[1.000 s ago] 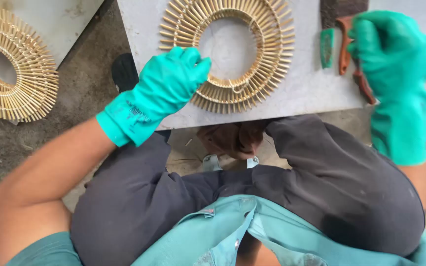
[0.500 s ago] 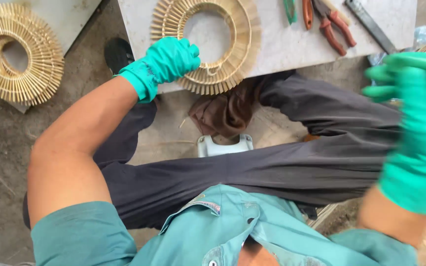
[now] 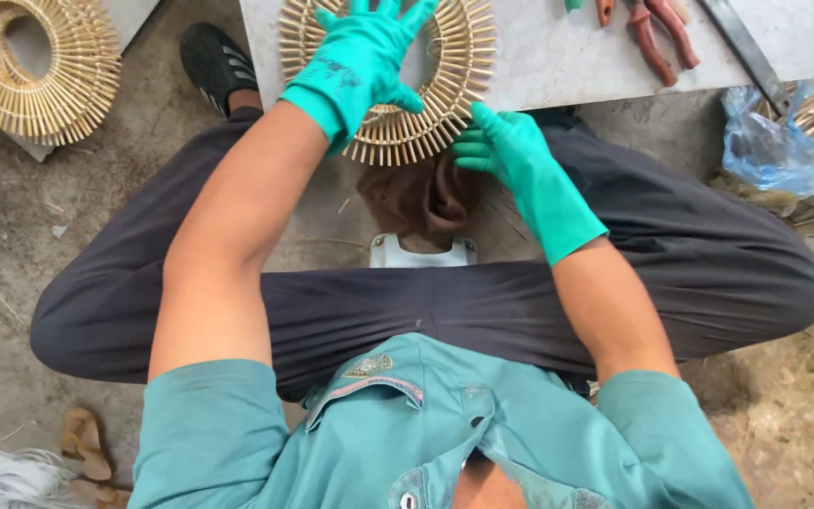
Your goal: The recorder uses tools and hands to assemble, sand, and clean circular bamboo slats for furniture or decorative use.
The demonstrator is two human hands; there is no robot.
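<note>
A round ring of radiating bamboo sticks (image 3: 459,57) lies at the near edge of a white board (image 3: 558,57), partly overhanging it. My left hand (image 3: 365,61), in a green glove, lies flat on top of the ring with fingers spread. My right hand (image 3: 506,146), also gloved in green, touches the ring's lower right rim from below, fingers curled against the stick ends. Neither hand lifts the ring off the board.
A second bamboo ring (image 3: 25,66) rests on another board at the upper left. Red-handled pliers (image 3: 657,33) and a flat metal strip (image 3: 741,47) lie on the white board. A blue plastic bag of sticks (image 3: 793,123) sits at the right. A brown cloth (image 3: 421,198) lies between my legs.
My right hand came down from the far right to the ring's lower right rim. My left hand slid from the ring's left edge onto its top, fingers spread.
</note>
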